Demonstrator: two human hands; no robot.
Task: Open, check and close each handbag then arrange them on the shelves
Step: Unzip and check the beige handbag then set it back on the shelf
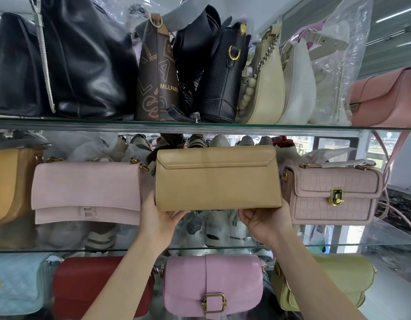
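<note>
head view:
tan flap handbag (217, 179): dead center, held up at the middle glass shelf (384, 236), between the pale pink clutch (85, 192) at 9 o'clock and the pink croc-embossed bag (331, 195) at 3
left hand (157, 218): grips its bottom-left corner, fingers curled underneath
right hand (264, 221): fingers curled under the bottom-right corner

The word "MLLPARS" is printed in pale capitals on the tall brown patterned handbag (157, 75) at the upper centre of the frame, among large decorative letters of which an "A" can be made out. A raised letter "B" is embossed on the pale pink flap handbag (86, 191) at middle left.
</note>
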